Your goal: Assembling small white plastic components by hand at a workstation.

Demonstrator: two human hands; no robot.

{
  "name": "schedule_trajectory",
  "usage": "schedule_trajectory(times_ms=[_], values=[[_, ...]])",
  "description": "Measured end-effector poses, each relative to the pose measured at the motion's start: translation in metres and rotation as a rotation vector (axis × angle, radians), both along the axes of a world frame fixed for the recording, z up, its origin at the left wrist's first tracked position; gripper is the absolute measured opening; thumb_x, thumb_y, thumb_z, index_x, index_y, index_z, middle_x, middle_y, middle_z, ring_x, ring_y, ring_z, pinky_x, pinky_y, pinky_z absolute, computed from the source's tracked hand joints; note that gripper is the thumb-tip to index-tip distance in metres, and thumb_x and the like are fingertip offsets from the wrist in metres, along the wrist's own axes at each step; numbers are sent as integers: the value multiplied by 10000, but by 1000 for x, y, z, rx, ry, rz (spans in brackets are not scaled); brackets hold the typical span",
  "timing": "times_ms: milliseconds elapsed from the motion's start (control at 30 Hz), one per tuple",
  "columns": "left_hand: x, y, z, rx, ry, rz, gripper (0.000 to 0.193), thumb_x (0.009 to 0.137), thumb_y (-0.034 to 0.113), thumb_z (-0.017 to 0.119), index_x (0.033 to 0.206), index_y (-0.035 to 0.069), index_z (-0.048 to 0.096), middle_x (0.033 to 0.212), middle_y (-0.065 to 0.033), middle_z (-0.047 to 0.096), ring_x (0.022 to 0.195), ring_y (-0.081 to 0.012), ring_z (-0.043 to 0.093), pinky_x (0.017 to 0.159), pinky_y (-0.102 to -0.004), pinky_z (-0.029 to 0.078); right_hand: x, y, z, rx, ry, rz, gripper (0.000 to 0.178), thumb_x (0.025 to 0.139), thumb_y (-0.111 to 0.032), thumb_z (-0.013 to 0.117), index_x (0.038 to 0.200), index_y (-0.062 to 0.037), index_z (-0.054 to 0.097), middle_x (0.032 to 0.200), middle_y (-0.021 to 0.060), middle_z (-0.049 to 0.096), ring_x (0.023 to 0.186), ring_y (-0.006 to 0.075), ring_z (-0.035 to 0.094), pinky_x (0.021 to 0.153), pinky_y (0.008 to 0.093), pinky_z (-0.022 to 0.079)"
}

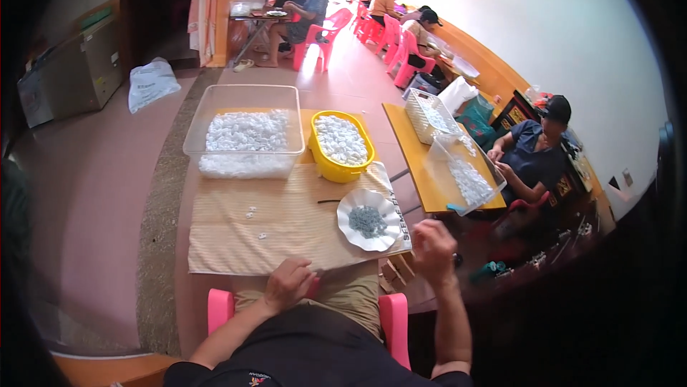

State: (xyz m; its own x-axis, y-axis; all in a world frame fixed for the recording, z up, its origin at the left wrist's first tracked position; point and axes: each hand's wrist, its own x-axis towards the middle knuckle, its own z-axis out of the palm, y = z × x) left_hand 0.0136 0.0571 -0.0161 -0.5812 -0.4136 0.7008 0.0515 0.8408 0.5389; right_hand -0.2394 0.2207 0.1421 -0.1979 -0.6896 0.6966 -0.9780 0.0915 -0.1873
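Note:
My left hand (288, 284) is at the near table edge, over my lap, with its fingers loosely apart and nothing visible in them. To the right of the table corner my right hand (434, 247) is raised, fingers curled in; whatever they may hold is hidden. Beside it stands a white fluted dish (349, 231) with a heap of small grey-green pieces (367, 222). A few small white plastic parts (262, 236) lie on the striped cloth (222, 244). Farther back are a clear bin (193, 140) and a yellow tub (318, 157), both full of white parts.
A dark thin stick (329, 201) lies left of the dish. At right, a co-worker (540, 144) sits at a yellow table (401, 129) with a white basket (417, 116) and clear tray (438, 179). Pink chairs (333, 33) and other people are farther off. A white sack (152, 85) lies on the floor.

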Motion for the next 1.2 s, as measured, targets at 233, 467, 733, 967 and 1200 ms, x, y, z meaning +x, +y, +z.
schedule_trajectory(times_ms=[233, 467, 733, 967, 1200], values=[[4, 1, 8, 44, 37, -12, 122, 763, 64, 704, 796, 34, 591, 912, -145, 635, 848, -311, 619, 728, -376, 511, 11, 41, 160, -84, 374, -190, 90, 819, 4, 636, 907, 5, 619, 886, 144, 626, 779, 308, 620, 691, 357, 501], [7, 2, 8, 75, 39, -32, 117, 775, 68, 691, 784, 35, 579, 923, -141, 631, 840, -308, 616, 725, -386, 507, 50, 55, 227, -183, 400, -248, 92, 858, -20, 645, 947, 1, 633, 928, 108, 637, 786, 218, 626, 661, 294, 501], [12, 1, 1, 80, 34, -13, 122, 779, 84, 694, 783, 40, 580, 922, -136, 632, 836, -302, 618, 729, -382, 508, 54, 39, 188, -38, 280, -95, 101, 805, 24, 653, 899, 8, 620, 888, 143, 629, 781, 258, 635, 671, 334, 511], [14, -6, 3, 75, 13, 37, 128, 771, 86, 701, 801, 32, 590, 926, -131, 636, 839, -294, 620, 718, -374, 512, 18, 24, 26, 303, -245, 13, 201, 758, 14, 598, 953, -12, 636, 936, 157, 628, 756, 297, 649, 641, 336, 529], [12, -16, 0, -48, -132, 151, 202, 748, 119, 706, 896, 41, 591, 1020, -129, 603, 946, -308, 586, 813, -397, 485, -63, 0, -136, 142, -421, -276, 387, 878, -282, 653, 1093, 34, 592, 1021, 138, 601, 785, 207, 596, 723, 311, 492]])
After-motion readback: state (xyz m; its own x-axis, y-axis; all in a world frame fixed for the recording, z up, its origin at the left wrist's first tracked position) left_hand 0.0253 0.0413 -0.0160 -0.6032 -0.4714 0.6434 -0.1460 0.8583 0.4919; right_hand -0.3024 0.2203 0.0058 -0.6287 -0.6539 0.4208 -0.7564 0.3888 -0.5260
